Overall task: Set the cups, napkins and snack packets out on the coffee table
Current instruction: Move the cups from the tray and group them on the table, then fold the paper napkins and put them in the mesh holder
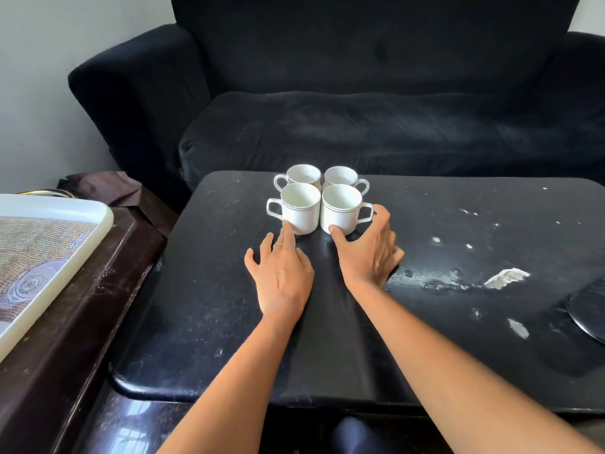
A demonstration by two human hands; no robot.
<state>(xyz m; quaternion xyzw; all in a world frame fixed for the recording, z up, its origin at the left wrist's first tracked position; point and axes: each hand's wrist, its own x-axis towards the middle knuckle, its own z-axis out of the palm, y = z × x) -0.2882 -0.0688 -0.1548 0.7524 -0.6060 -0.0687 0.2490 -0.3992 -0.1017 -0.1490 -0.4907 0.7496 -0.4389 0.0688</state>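
Four white cups sit in a tight two-by-two cluster on the black bench (203, 290), toward its far edge, all upright and, as far as the openings show, with nothing inside. Near-left cup (299, 209): handle pointing left. Near-right cup (340, 209): handle pointing right. Far-left cup (302, 175) and far-right cup (342, 176) sit just behind them, handles outward the same way. The four are touching or nearly so; can't resolve gaps from this angle.

Left hand (281, 273): flat over the bench, fingers straight and spread, one fingertip touching the base of the near-left cup. A thin ring on that finger. Grip is loose, nothing held.

Right hand (370, 253): curled around the near-right cup, thumb on its front lower wall, fingers wrapping behind at the handle side. Grip is closed around that cup, which rests on the bench.

Bench surface is scuffed, with white chips and a larger worn patch (505, 278) on the right. A dark round mat (589, 312) lies at the right edge, partly out of view.

Left of the bench: a dark wooden side table (65, 322) carrying a white tray (98, 221) with a patterned face. Behind the bench: a dark sofa (360, 126).

No napkins or snack packets visible in this view.
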